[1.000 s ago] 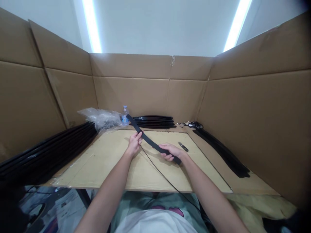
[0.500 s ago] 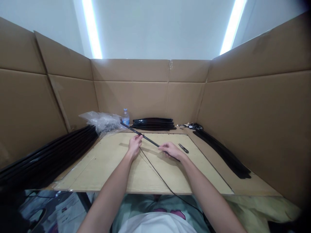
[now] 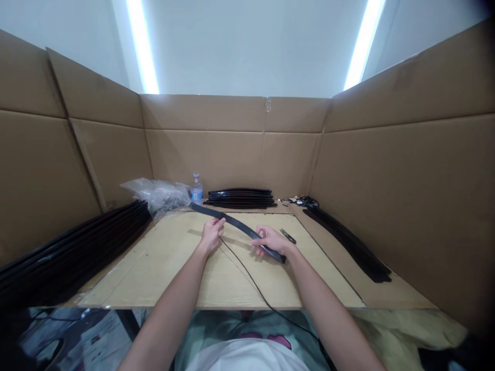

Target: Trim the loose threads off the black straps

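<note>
A long, slightly curved black strip is held above the board, slanting from the far left down to the near right. My left hand pinches it near its middle, with fingers closed on the edge. My right hand grips it closer to the near end, thumb on the upper face and fingers beneath. A thin black cord runs from by my left hand down over the table's front edge; whether it is joined to the strip I cannot tell. Small dark thread snips lie just beyond my right hand.
Black strips are stacked at the left, at the back and along the right. A clear plastic bag and a water bottle stand back left. Cardboard walls enclose the pale board. A small dark tangle lies back right.
The strip has rolled so that its broad flat face now shows instead of its narrow edge. My right hand has turned with it, its fingers spreading below. Both hands keep their hold.
</note>
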Available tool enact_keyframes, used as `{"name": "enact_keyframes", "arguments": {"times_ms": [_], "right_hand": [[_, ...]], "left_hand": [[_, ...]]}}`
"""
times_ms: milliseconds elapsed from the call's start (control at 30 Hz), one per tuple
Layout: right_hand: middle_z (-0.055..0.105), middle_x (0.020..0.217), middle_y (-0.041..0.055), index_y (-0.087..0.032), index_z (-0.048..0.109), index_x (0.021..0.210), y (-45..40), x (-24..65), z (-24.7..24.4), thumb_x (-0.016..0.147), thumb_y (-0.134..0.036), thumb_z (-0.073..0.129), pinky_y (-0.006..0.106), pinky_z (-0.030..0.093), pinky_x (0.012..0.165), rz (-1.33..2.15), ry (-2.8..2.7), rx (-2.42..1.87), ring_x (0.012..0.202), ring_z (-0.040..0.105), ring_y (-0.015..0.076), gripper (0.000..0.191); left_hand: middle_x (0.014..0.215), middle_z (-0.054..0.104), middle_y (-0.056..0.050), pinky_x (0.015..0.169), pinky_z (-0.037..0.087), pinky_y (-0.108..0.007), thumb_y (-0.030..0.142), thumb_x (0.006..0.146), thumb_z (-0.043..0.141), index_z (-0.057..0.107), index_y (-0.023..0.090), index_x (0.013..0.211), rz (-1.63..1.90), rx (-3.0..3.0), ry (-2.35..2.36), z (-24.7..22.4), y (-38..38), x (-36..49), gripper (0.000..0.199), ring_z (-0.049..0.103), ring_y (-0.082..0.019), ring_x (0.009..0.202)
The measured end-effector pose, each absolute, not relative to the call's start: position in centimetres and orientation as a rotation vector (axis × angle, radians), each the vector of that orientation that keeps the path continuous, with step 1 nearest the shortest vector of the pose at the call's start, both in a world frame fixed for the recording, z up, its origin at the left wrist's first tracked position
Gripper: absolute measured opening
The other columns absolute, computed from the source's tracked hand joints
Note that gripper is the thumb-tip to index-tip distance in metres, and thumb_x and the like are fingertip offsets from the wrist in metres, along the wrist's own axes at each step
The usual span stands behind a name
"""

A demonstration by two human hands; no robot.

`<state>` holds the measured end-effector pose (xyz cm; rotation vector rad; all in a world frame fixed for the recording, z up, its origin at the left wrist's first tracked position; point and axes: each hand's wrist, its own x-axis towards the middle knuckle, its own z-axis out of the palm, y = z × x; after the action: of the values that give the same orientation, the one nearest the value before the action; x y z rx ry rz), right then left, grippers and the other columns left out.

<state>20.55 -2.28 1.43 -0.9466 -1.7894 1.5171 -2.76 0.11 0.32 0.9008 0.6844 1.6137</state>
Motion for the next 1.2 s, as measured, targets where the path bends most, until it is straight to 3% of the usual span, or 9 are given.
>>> {"name": "enact_keyframes", "arguments": {"times_ms": [267,567,800,967,1100,1200], "right_hand": [[0.063,0.059,-0.0041,-0.021,0.035,0.078,-2.2,19.7,1.1,0.065,-0.041,0.073,0.016,0.032,0.033,1.536,-1.742,-0.817,0.037,0.048,0.0068,0.044],[0.058,0.059,-0.0060,-0.022,0.036,0.081,-2.4,18.3,0.6,0.070,-0.045,0.067,0.016,0.031,0.035,1.493,-1.685,-0.834,0.039,0.045,0.0059,0.040],[0.057,0.062,-0.0033,-0.021,0.038,0.075,-2.5,18.7,1.0,0.080,-0.057,0.049,0.017,0.033,0.038,1.446,-1.699,-0.840,0.042,0.045,0.0064,0.038],[0.058,0.064,-0.0022,-0.019,0.048,0.078,-1.8,18.9,0.8,0.074,-0.054,0.059,0.017,0.030,0.040,1.317,-1.721,-0.889,0.046,0.043,0.0066,0.037],[0.053,0.059,-0.0045,-0.016,0.059,0.093,-1.4,19.1,0.7,0.070,-0.050,0.066,0.018,0.028,0.042,1.243,-1.749,-0.928,0.047,0.040,0.0063,0.041],[0.051,0.058,-0.0045,-0.014,0.064,0.094,-1.7,19.2,0.8,0.069,-0.047,0.068,0.018,0.028,0.042,1.261,-1.791,-0.943,0.047,0.038,0.0058,0.042]], "left_hand": [[0.049,0.026,0.011,0.035,0.012,-0.017,0.032,0.053,0.083,0.046,0.015,0.061,1.665,0.904,0.670,0.4,0.2,-3.0,0.042,0.022,-0.001,0.037],[0.049,0.023,0.011,0.036,0.010,-0.017,0.037,0.057,0.081,0.041,0.017,0.060,1.747,0.882,0.664,0.4,0.3,-2.9,0.045,0.019,-0.001,0.037],[0.049,0.023,0.011,0.035,0.008,-0.017,0.039,0.061,0.078,0.043,0.016,0.064,1.751,0.881,0.665,0.2,0.3,-3.0,0.042,0.018,-0.001,0.037],[0.049,0.022,0.012,0.035,0.007,-0.017,0.040,0.062,0.077,0.051,0.013,0.072,1.703,0.891,0.650,0.5,0.3,-2.9,0.038,0.017,-0.001,0.036],[0.050,0.023,0.012,0.035,0.007,-0.017,0.037,0.061,0.078,0.050,0.013,0.071,1.679,0.901,0.636,0.7,0.2,-2.9,0.039,0.017,-0.001,0.036],[0.050,0.023,0.012,0.035,0.007,-0.016,0.032,0.059,0.080,0.048,0.014,0.069,1.662,0.913,0.626,0.6,0.1,-3.1,0.038,0.018,0.000,0.036]]}}
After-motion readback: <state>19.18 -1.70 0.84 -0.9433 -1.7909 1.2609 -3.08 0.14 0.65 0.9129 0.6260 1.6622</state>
